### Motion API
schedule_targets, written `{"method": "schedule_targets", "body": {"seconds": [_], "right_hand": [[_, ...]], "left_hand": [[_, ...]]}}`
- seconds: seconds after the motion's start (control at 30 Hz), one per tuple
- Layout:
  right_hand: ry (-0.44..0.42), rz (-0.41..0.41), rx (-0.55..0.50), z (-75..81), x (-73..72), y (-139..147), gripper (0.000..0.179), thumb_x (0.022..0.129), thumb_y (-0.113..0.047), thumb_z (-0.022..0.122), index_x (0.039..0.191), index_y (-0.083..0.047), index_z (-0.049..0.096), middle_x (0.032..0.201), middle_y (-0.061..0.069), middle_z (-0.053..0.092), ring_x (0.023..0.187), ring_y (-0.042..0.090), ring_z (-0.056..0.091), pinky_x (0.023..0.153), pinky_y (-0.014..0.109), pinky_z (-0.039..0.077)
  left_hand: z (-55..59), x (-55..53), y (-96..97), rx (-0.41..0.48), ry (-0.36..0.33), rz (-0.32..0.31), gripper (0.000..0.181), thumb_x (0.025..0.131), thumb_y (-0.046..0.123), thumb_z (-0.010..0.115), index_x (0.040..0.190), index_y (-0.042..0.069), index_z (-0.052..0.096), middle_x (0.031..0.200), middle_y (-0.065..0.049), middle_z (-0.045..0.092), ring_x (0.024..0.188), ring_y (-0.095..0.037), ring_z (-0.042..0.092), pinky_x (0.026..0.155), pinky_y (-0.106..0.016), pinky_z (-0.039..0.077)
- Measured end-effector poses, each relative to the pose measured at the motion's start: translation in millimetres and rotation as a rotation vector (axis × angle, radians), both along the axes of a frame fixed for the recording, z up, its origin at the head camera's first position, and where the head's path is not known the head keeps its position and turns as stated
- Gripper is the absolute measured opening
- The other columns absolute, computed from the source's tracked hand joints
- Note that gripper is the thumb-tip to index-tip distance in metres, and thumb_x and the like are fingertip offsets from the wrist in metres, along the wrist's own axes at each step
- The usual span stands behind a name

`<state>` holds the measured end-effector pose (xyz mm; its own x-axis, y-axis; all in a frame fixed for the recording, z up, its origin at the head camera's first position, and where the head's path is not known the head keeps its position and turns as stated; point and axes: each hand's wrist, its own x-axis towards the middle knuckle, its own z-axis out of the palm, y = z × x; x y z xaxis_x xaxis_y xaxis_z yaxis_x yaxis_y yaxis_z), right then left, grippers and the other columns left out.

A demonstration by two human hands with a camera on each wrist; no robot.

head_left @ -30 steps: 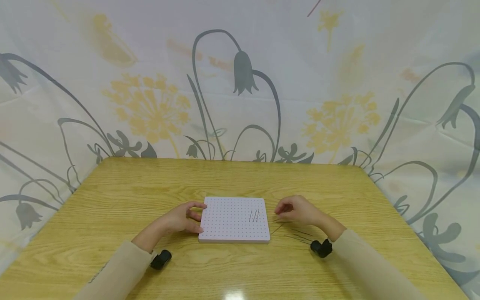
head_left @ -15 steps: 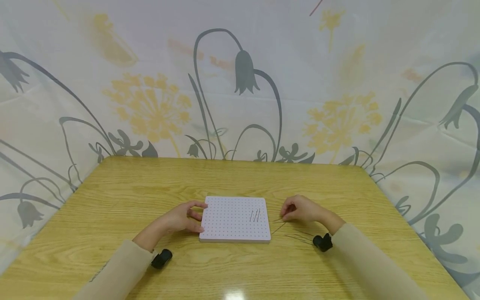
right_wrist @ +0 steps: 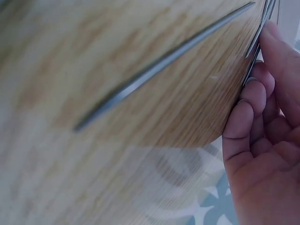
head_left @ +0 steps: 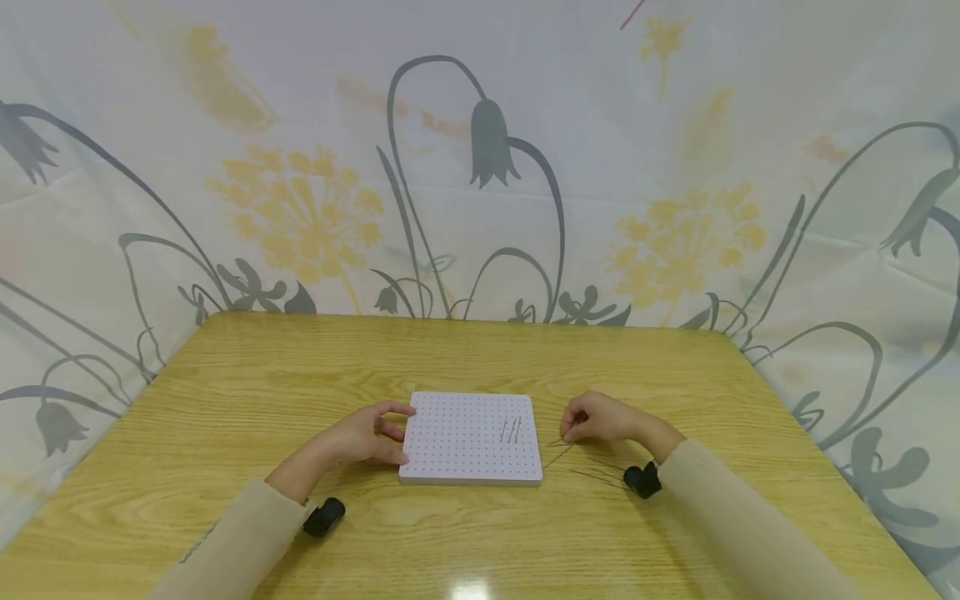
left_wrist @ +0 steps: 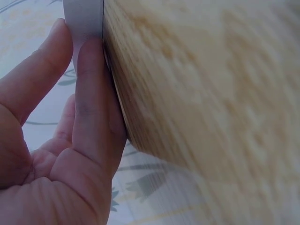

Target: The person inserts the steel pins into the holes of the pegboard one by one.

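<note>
A white board (head_left: 457, 446) with a grid of small holes lies flat on the table. My left hand (head_left: 367, 435) rests against its left edge, thumb and fingers spread and touching it; the left wrist view has the fingertips on the board's side (left_wrist: 84, 21). Three thin rods (head_left: 511, 430) are on the board's right part; whether they stand or lie, I cannot tell. Just right of the board, my right hand (head_left: 603, 417) pinches the end of a thin metal rod (head_left: 556, 442) low at the table. In the right wrist view its curled fingers (right_wrist: 253, 96) partly hide several rods.
Several more thin rods (head_left: 596, 476) lie loose below the right hand, one large and close in the right wrist view (right_wrist: 164, 63). The wooden table (head_left: 465, 354) ends at a patterned cloth (head_left: 420, 208) behind. A black wrist camera (head_left: 642, 481) hangs near the rods.
The right hand has shifted slightly to the right, and its fingertips have come together at a rod's end. The left hand and the board keep their places.
</note>
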<state>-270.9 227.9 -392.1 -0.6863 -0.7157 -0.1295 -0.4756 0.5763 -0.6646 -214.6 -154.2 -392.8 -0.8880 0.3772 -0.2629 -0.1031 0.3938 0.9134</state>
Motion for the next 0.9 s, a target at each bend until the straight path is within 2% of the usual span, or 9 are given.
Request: {"method": "schedule_targets", "body": {"seconds": [0.47,0.63,0.9], "right_hand": [[-0.003,0.05,0.03,0.1,-2.3,2.9,0.008,0.092,-0.006,0.058,0.087,-0.001,0.062,0.081,-0.003,0.056,0.071,0.008,0.045,0.066,0.025,0.04],[0.014,0.039,0.054,1.1,-1.5,3.4,0.01,0.095,-0.009,0.054,0.088,-0.004,0.059,0.08,-0.004,0.054,0.07,0.008,0.044,0.066,0.025,0.039],[0.015,-0.039,-0.062,-0.3,5.1,0.0,0.008,0.097,-0.006,0.049,0.094,0.0,0.051,0.081,0.006,0.054,0.07,0.013,0.048,0.063,0.027,0.043]], "left_hand": [[0.1,0.9,0.0,0.007,-0.005,0.006,0.067,0.074,-0.006,0.074,0.133,0.0,0.044,0.104,-0.017,0.053,0.087,-0.022,0.056,0.07,-0.033,0.051],[0.0,1.1,0.3,0.005,-0.005,0.007,0.067,0.074,-0.006,0.074,0.133,0.0,0.044,0.104,-0.017,0.053,0.088,-0.023,0.055,0.07,-0.033,0.05],[0.8,1.5,0.1,0.016,-0.009,0.006,0.067,0.074,-0.006,0.074,0.134,0.0,0.044,0.105,-0.017,0.052,0.087,-0.023,0.056,0.071,-0.033,0.051]]}}
